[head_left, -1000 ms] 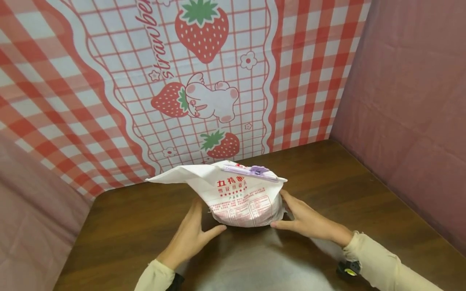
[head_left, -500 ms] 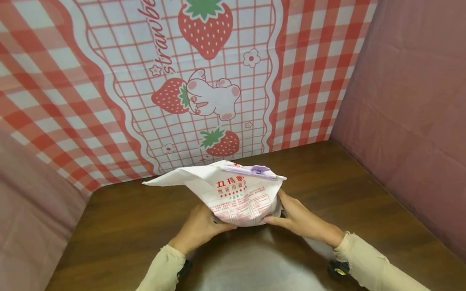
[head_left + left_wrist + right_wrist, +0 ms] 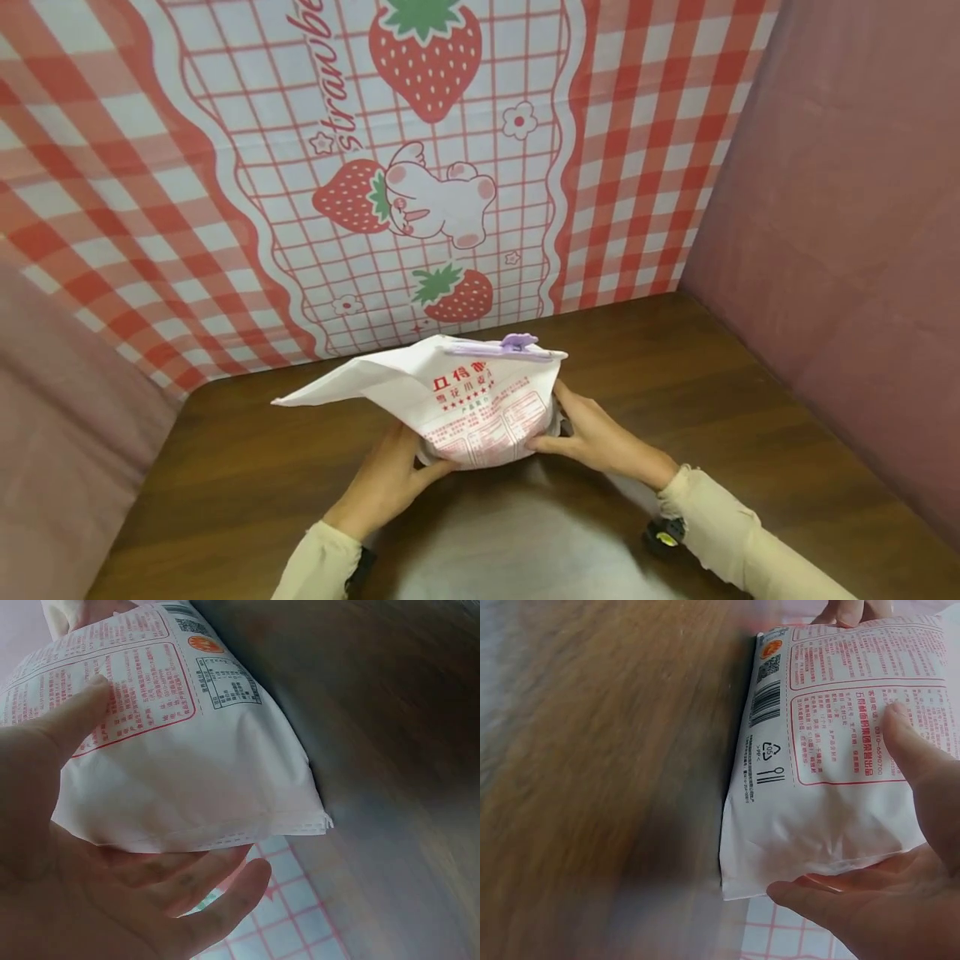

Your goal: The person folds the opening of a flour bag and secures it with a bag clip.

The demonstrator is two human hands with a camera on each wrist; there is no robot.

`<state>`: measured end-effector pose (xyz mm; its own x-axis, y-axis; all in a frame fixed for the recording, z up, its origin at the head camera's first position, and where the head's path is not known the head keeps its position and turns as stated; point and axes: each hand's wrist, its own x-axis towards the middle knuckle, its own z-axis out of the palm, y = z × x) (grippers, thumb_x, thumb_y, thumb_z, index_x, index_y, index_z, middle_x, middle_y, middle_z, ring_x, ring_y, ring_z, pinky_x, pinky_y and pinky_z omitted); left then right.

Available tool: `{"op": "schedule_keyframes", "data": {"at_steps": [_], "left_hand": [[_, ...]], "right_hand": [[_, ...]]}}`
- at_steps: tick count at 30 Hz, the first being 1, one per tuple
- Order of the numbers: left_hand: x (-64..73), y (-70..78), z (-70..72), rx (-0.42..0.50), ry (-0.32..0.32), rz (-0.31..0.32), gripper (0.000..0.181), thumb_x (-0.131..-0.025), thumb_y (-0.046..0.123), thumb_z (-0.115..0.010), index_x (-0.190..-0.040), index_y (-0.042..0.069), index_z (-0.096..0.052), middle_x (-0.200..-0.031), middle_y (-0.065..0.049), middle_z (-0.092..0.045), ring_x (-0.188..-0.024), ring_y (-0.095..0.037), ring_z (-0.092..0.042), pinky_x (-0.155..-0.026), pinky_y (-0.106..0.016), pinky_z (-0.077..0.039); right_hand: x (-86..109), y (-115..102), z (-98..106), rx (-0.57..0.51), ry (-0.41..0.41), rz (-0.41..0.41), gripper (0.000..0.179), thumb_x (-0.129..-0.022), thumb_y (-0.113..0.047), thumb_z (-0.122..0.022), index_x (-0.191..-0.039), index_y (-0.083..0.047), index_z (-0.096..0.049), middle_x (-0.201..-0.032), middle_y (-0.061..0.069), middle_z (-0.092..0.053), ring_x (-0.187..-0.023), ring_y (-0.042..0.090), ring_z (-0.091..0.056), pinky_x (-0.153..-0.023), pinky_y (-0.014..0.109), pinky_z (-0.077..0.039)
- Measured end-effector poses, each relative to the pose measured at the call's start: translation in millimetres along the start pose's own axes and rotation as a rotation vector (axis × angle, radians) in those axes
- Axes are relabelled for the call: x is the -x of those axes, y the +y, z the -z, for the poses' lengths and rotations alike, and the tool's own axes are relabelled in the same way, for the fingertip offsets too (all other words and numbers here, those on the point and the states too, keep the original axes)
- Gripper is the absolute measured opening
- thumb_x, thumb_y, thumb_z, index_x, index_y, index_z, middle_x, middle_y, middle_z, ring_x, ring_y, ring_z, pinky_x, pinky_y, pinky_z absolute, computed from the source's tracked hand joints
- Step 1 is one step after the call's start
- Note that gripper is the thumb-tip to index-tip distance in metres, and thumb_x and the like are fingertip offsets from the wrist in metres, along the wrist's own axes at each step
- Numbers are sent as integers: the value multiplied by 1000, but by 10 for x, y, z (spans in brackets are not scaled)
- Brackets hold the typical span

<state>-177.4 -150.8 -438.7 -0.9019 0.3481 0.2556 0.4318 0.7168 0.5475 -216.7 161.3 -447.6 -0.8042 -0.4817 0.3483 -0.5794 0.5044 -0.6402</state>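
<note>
A white flour bag with red print stands on the table, its top folded and closed with a purple bag clip. One loose corner of the bag sticks out to the left. My left hand grips its left side, and in the left wrist view the thumb lies on the printed face while the other fingers pass behind the edge. My right hand holds the opposite side in the same way, with the thumb across the red text in the right wrist view.
The brown wooden table extends to both sides, with a bright reflection at its front. Behind it hangs a red-and-white strawberry cloth. Pink curtains border the table left and right.
My left hand has closed in on the bag, and my right hand has taken a firmer grip. The bag and both hands have shifted slightly left, the loose corner dipping lower.
</note>
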Motion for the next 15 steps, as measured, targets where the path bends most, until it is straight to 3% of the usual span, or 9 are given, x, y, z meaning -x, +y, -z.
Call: {"op": "schedule_keyframes", "data": {"at_steps": [9, 15], "left_hand": [[-71, -18, -82, 15, 24, -25, 77, -87, 45, -75, -148, 16, -37, -139, -8, -50, -130, -25, -50, -106, -45, -42], [-46, 47, -218, -62, 111, -109, 80, -89, 36, -75, -150, 8, -31, -137, -16, -50, -128, -31, -52, -105, -47, -43]], "right_hand": [[-42, 81, 60, 17, -6, -13, 100, -81, -43, -81, -156, -12, -23, -138, 13, -56, -126, 25, -53, -98, 48, -47], [73, 155, 138, 26, -22, -16, 101, -86, -41, -77, -159, -15, -13, -149, 14, -45, -133, 27, -46, -103, 51, -42]]}}
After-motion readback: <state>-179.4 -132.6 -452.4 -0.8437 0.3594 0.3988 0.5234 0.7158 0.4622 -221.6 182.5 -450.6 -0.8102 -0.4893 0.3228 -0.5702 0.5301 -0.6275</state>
